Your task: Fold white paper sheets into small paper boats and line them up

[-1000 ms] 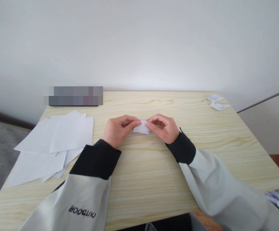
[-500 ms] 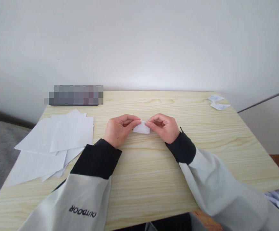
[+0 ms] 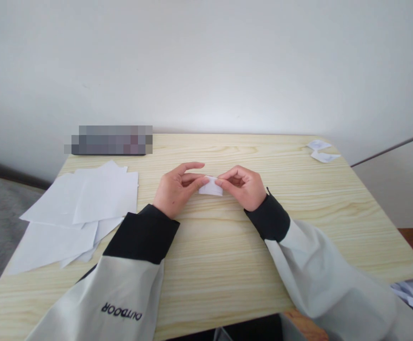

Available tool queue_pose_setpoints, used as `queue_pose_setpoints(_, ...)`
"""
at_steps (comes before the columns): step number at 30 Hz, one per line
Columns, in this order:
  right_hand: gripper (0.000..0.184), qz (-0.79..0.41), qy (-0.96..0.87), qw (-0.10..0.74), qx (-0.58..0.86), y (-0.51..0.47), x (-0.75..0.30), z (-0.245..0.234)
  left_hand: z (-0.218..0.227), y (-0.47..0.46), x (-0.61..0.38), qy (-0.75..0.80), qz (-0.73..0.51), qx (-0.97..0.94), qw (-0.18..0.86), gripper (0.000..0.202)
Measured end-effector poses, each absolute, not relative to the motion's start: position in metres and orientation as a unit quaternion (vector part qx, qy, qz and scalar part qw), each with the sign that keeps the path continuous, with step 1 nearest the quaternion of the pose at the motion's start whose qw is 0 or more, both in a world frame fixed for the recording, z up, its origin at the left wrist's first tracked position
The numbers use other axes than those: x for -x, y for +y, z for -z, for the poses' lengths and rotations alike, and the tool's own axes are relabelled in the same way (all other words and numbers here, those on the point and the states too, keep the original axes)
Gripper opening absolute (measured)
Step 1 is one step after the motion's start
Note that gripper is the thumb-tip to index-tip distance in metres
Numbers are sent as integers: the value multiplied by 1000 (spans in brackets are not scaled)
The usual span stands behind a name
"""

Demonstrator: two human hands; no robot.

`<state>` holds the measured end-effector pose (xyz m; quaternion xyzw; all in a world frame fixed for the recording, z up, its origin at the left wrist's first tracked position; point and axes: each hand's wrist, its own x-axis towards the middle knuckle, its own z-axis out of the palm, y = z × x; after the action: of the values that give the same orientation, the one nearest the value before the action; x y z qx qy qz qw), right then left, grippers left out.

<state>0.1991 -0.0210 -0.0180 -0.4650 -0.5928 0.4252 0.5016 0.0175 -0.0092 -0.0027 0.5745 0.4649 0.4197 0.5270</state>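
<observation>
A white wall [image 3: 227, 61] is rising behind a pale wood-grain table [image 3: 224, 265], where overlapping white sheets [image 3: 103, 196] are lying at the left. The left hand [image 3: 175, 192], index finger extending free, and the right hand [image 3: 244, 189] are facing each other, both narrowly pinching. Two paper pieces [image 3: 318, 144] are lying near the far right corner. Between the hands, a small white paper [image 3: 211, 186] is being held at both ends.

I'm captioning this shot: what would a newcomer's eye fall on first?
Probably the left hand and right hand, pinching a small white paper between them over the middle of the table. Next might come the overlapping white sheets at the table's left, then the pixelated dark object behind them, near the wall.
</observation>
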Motion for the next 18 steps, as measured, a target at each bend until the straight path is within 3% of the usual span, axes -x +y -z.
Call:
queue_pose_setpoints(2,19,-422,-579,512,473,-21,-198,17,5,-8,-18,441,-414,-565,561,51)
queue_pose_setpoints(9,25,-440,-571,514,465,-20,-198,21,6,-6,-16,424,-378,-571,593,34)
queue_pose_setpoints(18,27,-457,-555,528,452,-20,-195,20,0,-7,-16,459,-360,-550,598,40)
